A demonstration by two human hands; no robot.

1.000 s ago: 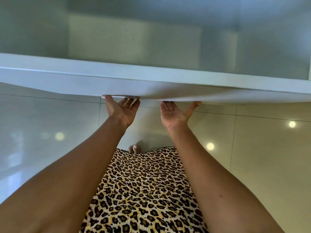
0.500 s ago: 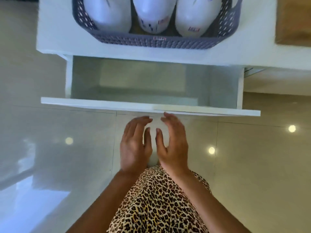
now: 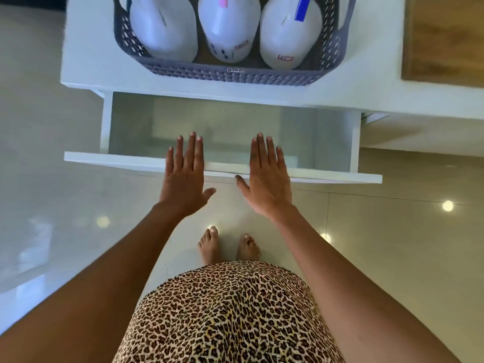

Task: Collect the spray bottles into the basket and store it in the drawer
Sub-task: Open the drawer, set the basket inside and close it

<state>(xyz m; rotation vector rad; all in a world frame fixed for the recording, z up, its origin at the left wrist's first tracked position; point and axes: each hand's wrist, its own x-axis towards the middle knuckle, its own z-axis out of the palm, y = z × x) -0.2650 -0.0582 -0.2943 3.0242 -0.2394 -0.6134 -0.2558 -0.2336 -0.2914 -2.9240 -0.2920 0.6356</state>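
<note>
A grey perforated basket (image 3: 230, 74) stands on the white counter top (image 3: 86, 61) and holds three white spray bottles lying side by side: a left bottle (image 3: 163, 30), a middle bottle with a pink trigger (image 3: 227, 30) and a right bottle with a blue trigger (image 3: 288, 35). Below it the white drawer (image 3: 131, 162) is pulled out, and its inside looks bare. My left hand (image 3: 184, 179) and my right hand (image 3: 267, 179) hover flat, palms down, fingers spread, over the drawer's front edge. Neither holds anything.
A wooden board (image 3: 445, 38) lies on the counter at the right. Glossy beige floor tiles (image 3: 392, 244) surround my bare feet (image 3: 227, 244) under the drawer front. A leopard-print garment (image 3: 227, 315) fills the bottom middle.
My hands let go of the underside of the drawer front, came together, then spread apart and rose over its edge. The view pulled back, so the basket and counter show.
</note>
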